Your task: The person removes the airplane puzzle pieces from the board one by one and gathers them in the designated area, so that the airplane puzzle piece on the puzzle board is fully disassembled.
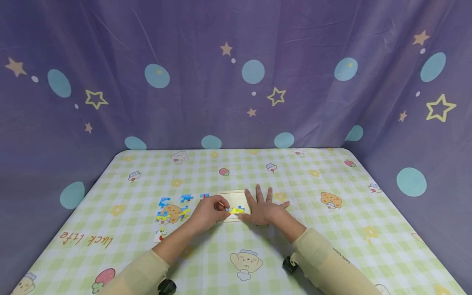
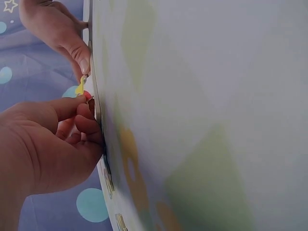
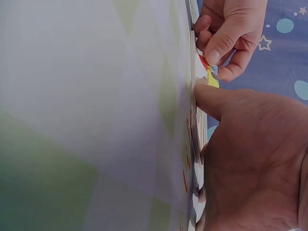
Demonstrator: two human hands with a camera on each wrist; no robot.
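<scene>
A shallow pale wooden puzzle tray (image 1: 234,198) lies near the middle of the table. Joined yellow, blue and white jigsaw pieces (image 1: 238,210) sit in its front part. My left hand (image 1: 208,212) is at the tray's left side, pinching a small jigsaw piece (image 3: 213,70) between thumb and fingers, by the laid pieces; the fingers cover much of it. With fingers spread and straight, my right hand (image 1: 262,212) rests over the tray's right edge. Its thumb (image 3: 208,96) touches the front rim near the yellow piece. What lies under the right palm is hidden.
Left of the tray several loose jigsaw pieces lie on the checked tablecloth (image 1: 239,237), among them a blue one (image 1: 187,198), a blue-yellow one (image 1: 162,216) and a white-red one (image 1: 160,234). A purple curtain (image 1: 206,102) stands behind and beside the table.
</scene>
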